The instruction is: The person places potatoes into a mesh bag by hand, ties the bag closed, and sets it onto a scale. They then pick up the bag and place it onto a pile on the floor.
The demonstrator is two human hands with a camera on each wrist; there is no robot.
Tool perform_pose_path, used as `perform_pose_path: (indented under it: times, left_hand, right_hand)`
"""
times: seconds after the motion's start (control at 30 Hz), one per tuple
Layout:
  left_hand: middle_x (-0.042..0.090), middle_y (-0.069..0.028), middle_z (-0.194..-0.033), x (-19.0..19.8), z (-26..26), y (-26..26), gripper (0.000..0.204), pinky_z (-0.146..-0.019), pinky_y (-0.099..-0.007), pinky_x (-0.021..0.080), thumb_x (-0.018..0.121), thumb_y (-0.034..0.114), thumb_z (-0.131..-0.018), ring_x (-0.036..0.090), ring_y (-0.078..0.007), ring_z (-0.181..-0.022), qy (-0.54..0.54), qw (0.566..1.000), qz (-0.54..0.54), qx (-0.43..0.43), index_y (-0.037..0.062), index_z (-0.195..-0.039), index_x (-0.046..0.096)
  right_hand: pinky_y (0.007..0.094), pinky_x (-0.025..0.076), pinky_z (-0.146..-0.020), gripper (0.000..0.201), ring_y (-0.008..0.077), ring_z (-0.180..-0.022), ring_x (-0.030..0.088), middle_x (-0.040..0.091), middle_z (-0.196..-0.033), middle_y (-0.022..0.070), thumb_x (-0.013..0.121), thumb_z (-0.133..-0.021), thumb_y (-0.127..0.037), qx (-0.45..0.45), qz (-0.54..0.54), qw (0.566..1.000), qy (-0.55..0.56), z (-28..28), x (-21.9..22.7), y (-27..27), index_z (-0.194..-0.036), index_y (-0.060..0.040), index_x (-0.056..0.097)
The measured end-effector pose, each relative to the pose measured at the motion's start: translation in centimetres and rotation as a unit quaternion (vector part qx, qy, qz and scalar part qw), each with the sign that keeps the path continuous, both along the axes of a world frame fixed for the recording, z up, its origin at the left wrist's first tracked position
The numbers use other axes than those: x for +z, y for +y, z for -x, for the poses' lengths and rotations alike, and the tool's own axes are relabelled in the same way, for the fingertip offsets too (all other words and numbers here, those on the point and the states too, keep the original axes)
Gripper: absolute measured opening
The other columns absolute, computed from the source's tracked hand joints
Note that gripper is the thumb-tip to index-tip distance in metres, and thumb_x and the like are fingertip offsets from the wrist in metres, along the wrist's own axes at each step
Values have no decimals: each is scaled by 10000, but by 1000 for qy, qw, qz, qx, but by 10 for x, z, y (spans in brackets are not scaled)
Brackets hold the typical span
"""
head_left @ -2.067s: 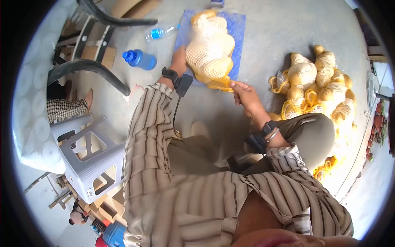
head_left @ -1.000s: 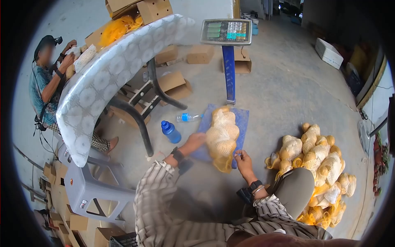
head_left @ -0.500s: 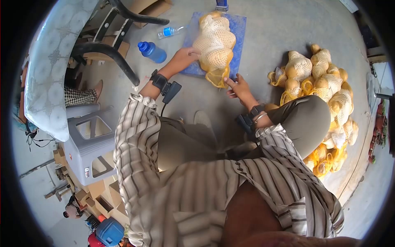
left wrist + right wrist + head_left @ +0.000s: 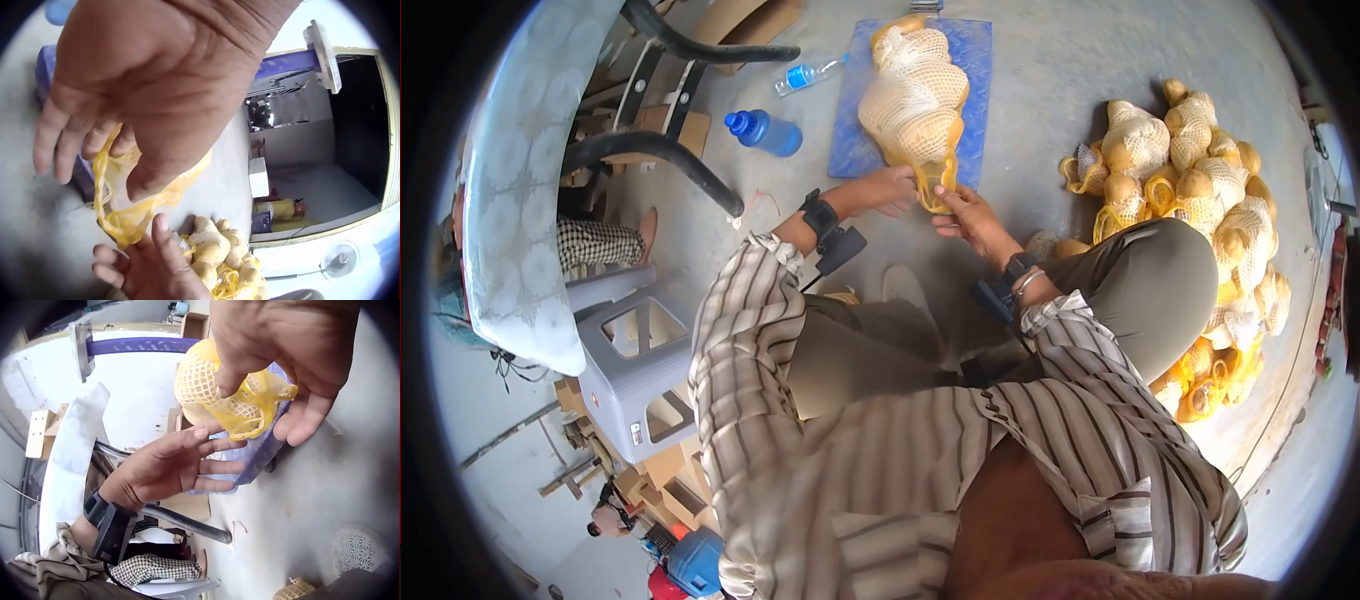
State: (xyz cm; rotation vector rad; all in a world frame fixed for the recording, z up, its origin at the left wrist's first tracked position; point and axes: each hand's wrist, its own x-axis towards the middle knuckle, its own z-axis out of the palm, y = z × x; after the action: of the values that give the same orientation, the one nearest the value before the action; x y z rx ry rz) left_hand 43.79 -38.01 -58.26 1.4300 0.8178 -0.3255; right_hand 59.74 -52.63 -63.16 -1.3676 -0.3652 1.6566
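Note:
A yellow mesh bag (image 4: 937, 180) filled with tan, rounded produce in white foam sleeves (image 4: 912, 92) lies on the blue scale platform (image 4: 855, 130) in the head view. Its loose end hangs over the platform's near edge. My right hand (image 4: 972, 218) pinches the rim of that end, thumb on top and fingers below. From the left, my left hand (image 4: 882, 190) reaches to the net's edge with its fingertips. The right wrist view shows the left fingers (image 4: 219, 467) nearly straight against the mesh. In the left wrist view, the yellow net (image 4: 128, 212) gapes between both hands.
More filled mesh bags (image 4: 1190, 190) are heaped on the floor at right. A blue bottle (image 4: 765, 133) and a clear water bottle (image 4: 808, 76) are left of the scale. Farther left stand a grey stool (image 4: 635, 370) and a covered table (image 4: 530, 200). The scale's display (image 4: 324, 59) rises on a post.
My left hand leaves the bag's side and comes down to its loose end. The right hand stays near this end and now grips the rim. The head view tilted up, then down again.

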Motion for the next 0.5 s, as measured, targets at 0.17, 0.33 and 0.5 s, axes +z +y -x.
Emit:
perform_pose_path:
  times: [0.17,0.33,0.5]
  left_hand:
    - [604,31,-1047,-12,-11,-2,354,-801,-285,485,573,307,-939,565,-80,-926,-125,990,64,-5,104,-1229,557]
    - [606,-35,-1115,16,-23,-11,342,-875,-271,473,501,161,-928,578,-122,-1013,5,998,65,7,48,-1245,560]
    - [620,-54,-1107,1,-23,-5,344,-879,-287,481,493,147,-915,601,-146,-993,-44,998,52,-14,39,-1233,569]
  right_hand:
    - [324,512,-736,485,154,-900,599,632,-1038,32,631,-892,-436,-15,-61,998,21,5,10,5,-1235,-108,535]
    - [309,502,-723,361,124,-887,601,654,-1006,13,615,-911,-348,-33,-35,999,14,7,5,9,-1176,-105,591]
    - [282,471,-562,164,96,-631,560,657,-792,14,568,-887,-168,-60,-33,996,-64,5,6,8,-942,-80,695]
